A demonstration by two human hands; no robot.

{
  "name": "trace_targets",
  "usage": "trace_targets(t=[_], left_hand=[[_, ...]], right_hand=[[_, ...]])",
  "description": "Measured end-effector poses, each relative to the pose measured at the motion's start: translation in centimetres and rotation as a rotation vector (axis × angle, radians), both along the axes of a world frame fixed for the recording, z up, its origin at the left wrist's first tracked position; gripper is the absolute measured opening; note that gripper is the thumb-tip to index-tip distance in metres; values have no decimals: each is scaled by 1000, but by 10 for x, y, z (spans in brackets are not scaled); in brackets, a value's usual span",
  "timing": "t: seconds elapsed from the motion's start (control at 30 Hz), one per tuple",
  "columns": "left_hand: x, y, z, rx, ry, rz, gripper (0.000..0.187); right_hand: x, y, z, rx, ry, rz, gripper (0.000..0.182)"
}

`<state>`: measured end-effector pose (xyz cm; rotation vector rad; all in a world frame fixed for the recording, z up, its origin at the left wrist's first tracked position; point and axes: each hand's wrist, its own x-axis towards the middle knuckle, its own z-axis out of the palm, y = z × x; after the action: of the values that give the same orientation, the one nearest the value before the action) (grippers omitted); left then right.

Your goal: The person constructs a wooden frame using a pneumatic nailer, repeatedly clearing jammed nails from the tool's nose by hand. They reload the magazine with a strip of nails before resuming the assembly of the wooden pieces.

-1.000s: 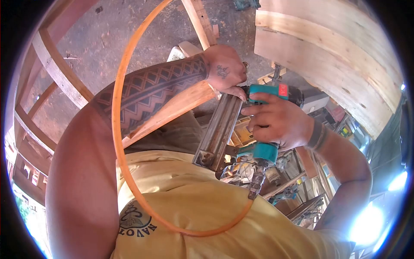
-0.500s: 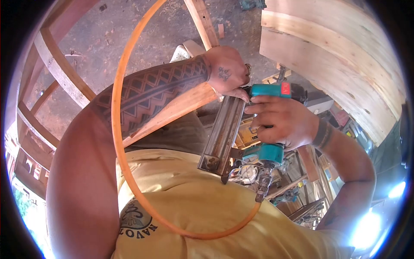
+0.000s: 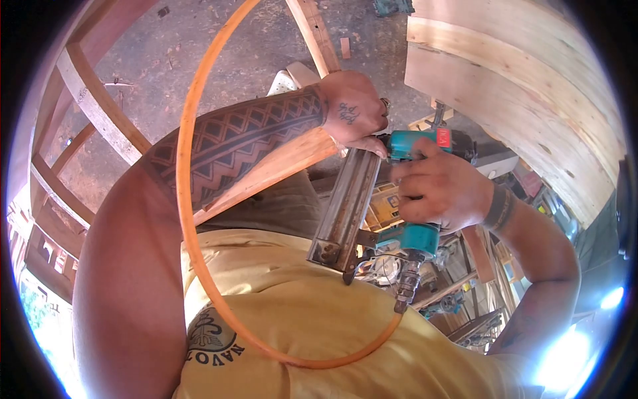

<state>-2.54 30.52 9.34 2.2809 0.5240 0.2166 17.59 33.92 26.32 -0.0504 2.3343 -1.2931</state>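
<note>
A teal nail gun [image 3: 420,238] with a long metal magazine [image 3: 347,206] lies across the front of the yellow shirt. My right hand [image 3: 444,189] is wrapped round its handle, index finger bent near the teal head. At the magazine's upper end, my left hand [image 3: 354,110] is curled closed, its thumb touching the tool. The other left fingers are turned away, and what they hold is hidden. Wooden pieces [image 3: 272,171] meet under or beside this hand. An orange hose [image 3: 188,193] loops from the tool's fitting [image 3: 407,286] over the shirt and tattooed forearm.
Curved wooden framing [image 3: 100,110] stands at the left. Large pale wooden panels [image 3: 512,86] fill the upper right. Tools and boards [image 3: 465,292] lie low at the right. The floor [image 3: 246,50] has small scraps on it.
My right index finger has lifted and bent away from the teal head, where it lay stretched. The view has shifted slightly; my left hand keeps its place at the tool.
</note>
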Motion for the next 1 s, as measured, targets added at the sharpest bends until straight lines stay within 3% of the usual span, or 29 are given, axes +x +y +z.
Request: trace_targets(t=[0.03, 0.33, 0.43, 0.57, 0.67, 0.73, 0.77, 0.83, 0.87, 0.97, 1.0], left_hand=[[0, 0, 1, -9, 9, 3, 70], [2, -1, -10, 44, -86, 16, 65], [0, 3, -3, 40, -33, -18, 70], [-3, 4, 12, 36, 61, 15, 63], [1, -5, -11, 6, -203, 223, 59], [3, 2, -3, -115, -14, 199, 55], [4, 4, 4, -175, 81, 186, 53], [13, -8, -12, -13, 174, 223, 47], [13, -6, -18, -15, 200, 212, 45], [10, 6, -15, -104, 225, 144, 38], [7, 9, -4, -98, 209, 121, 37]], right_hand=[[1, 0, 0, -10, -48, 38, 39], [0, -10, 3, 78, 121, -61, 40], [-3, -9, 6, 40, 69, -68, 41], [19, -24, 16, -79, 9, -402, 47], [35, -43, 42, -57, -42, -599, 49], [50, -60, 45, -54, -94, -713, 53], [54, -70, 50, -52, -133, -822, 50], [60, -92, 58, -53, -203, -1059, 46], [57, -98, 62, -128, -349, -1190, 41], [62, -135, 49, -149, -429, -1619, 34], [57, -134, 54, -382, -369, -1718, 27]])
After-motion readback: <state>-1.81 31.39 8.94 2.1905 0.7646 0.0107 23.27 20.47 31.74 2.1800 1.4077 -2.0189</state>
